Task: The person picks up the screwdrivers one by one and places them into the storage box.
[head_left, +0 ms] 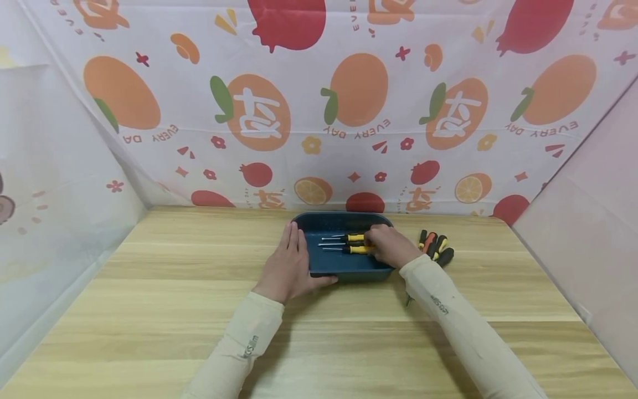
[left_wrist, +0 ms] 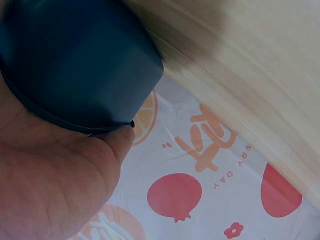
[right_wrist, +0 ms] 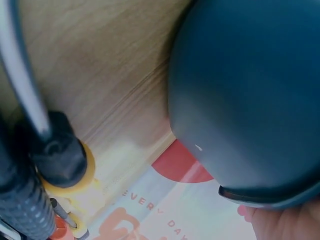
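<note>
A dark teal tray (head_left: 349,270) stands near the back edge of the table. My left hand (head_left: 286,265) lies along its left end, fingers straight at the rim and thumb stretched along the front wall. Inside the tray are several screwdrivers (head_left: 355,250) with yellow and black handles, side by side, their shafts toward the left. My right hand (head_left: 391,245) reaches over the right end with curled fingers and grips a screwdriver handle; its fingertips are hidden. In the right wrist view the tray's outer wall (right_wrist: 245,100) covers most of that hand.
Right of the tray lies a cluster of hand tools (head_left: 436,246) with black, yellow and orange handles, partly behind my right forearm. A thin dark tip (head_left: 409,300) pokes out below that sleeve. A fruit-patterned cloth (head_left: 309,144) hangs behind the wood-grain table (head_left: 199,310).
</note>
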Tool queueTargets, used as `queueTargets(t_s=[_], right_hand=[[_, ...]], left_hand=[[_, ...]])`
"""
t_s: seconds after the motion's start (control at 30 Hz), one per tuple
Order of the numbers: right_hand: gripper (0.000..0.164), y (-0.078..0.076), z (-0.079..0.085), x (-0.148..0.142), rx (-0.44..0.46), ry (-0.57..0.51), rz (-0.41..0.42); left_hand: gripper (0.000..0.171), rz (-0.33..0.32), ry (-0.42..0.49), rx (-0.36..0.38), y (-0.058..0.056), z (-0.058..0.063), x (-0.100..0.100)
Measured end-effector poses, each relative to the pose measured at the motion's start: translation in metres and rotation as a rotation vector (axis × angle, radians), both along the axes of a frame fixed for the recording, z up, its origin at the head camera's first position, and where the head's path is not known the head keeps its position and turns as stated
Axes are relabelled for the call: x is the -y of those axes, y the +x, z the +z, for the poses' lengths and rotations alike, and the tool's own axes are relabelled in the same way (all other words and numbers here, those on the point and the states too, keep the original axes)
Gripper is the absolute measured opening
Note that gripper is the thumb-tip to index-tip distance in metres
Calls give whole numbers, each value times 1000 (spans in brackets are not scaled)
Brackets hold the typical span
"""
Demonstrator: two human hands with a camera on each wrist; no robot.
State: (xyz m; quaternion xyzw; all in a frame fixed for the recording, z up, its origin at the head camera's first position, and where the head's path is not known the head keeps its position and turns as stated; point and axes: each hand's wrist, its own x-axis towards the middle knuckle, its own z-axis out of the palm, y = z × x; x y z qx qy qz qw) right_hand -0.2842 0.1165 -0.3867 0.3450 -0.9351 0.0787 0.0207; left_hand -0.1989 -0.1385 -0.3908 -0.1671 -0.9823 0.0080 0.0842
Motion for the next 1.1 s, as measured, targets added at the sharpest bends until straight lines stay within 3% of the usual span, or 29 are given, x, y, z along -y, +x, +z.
queueTargets(t_s=[0.27,0.5,0.77,1.1], right_hand=[[14,2,6,-6,-8,-101,6],[17,5,19,-25,-74,-213,-103],[19,9,17,-67,-235,-148,-112],[32,14,5,-122,-262,-51,-158]], left_hand=[[129,-5,10,5,-4,-2,1],[128,-12,8,-4,-8,-1,3],[129,-22,19,-9,-10,-2,4],[127,-6,51,30,-9,0,3]])
